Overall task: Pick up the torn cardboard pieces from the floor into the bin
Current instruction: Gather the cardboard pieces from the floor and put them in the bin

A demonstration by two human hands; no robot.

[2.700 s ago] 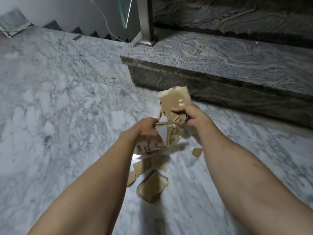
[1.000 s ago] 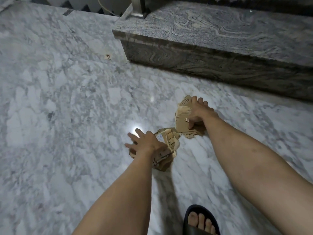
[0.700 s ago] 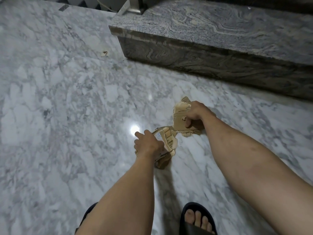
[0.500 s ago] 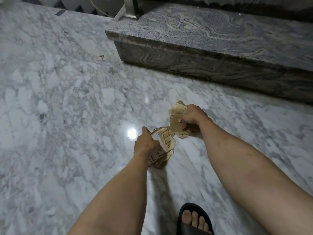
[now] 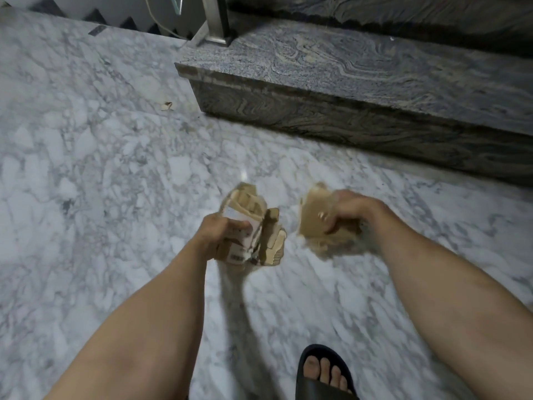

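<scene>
**Both hands full of torn cardboard above the marble floor**

While you look down at the white marble floor (image 5: pixel 95 174), a dark granite step (image 5: pixel 360 82) runs across the upper right, its near corner towards the middle of the view, and a metal post (image 5: pixel 216 18) stands at its far left end with a thin cable (image 5: pixel 157 21) trailing beside it. One small cardboard scrap (image 5: pixel 166 105) lies alone on the floor, just left of the step's corner and well apart from your hands. Your foot in a black sandal (image 5: pixel 323 376) sits at the bottom edge, below your right forearm.

Your left hand (image 5: pixel 219 229) curls its grip round a bundle of torn pieces (image 5: pixel 253 226), several layers stacked on edge, their long axis running roughly away from you, a white printed face turned upwards. Your right hand (image 5: pixel 346 212) pinches a flatter brown stack (image 5: pixel 314 217), thumb on top, its broad face tilted towards you; it is blurred at the edges. The two bundles are held apart, side by side. Both forearms reach forward from the lower corners, converging.
</scene>
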